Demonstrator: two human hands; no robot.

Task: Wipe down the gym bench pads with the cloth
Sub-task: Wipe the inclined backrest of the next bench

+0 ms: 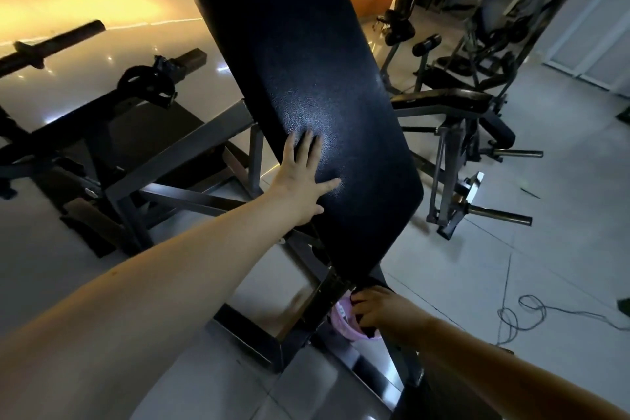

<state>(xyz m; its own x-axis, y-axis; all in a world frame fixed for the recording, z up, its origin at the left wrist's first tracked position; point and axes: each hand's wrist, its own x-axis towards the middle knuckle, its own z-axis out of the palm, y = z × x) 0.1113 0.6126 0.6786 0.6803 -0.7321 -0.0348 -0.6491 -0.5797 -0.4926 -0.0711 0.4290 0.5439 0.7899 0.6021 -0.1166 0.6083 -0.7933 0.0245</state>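
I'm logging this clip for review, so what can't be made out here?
Head view only.
- The cloth is mostly hidden by the right hand and the bench frame.
- The bench pad has its top cut off by the upper edge.
- The far machines are too dim and blurred for detail.

Two hands (pixel 301 181) (pixel 381 309), one black bench pad (pixel 306 61), one pink cloth (pixel 354 332), one barbell (pixel 61 39), one coiled floor cable (pixel 530 297).
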